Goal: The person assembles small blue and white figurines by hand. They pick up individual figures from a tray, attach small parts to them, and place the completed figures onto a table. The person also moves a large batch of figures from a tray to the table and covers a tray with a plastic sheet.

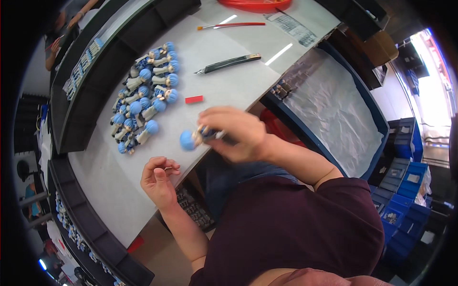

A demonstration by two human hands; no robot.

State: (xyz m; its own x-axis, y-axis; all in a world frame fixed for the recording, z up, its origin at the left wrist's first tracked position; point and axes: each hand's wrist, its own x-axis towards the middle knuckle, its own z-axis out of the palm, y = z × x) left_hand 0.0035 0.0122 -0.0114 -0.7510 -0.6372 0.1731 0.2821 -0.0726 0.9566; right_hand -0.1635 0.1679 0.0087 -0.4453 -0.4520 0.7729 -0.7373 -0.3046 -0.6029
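In my right hand (236, 133) is a small figurine (189, 139) with a round light-blue head, held near the table's front edge with its head pointing left. My fingers are wrapped round its body and hide much of it. My left hand (160, 182) hovers at the table edge, its fingers apart and loosely curled, with nothing in it. Beyond both hands, several similar blue-headed figurines (151, 108) lie in a cluster on the white table (107, 174). A small red block (193, 99) lies between that cluster and my right hand.
Farther back lie a black-handled craft knife (229, 63) and a red paintbrush (234, 25). Dark trays (78, 112) border the table's left side. A plastic-lined blue crate (336, 109) stands at the right, with blue bins (405, 178) beyond. Another person's hand (74, 20) shows at far left.
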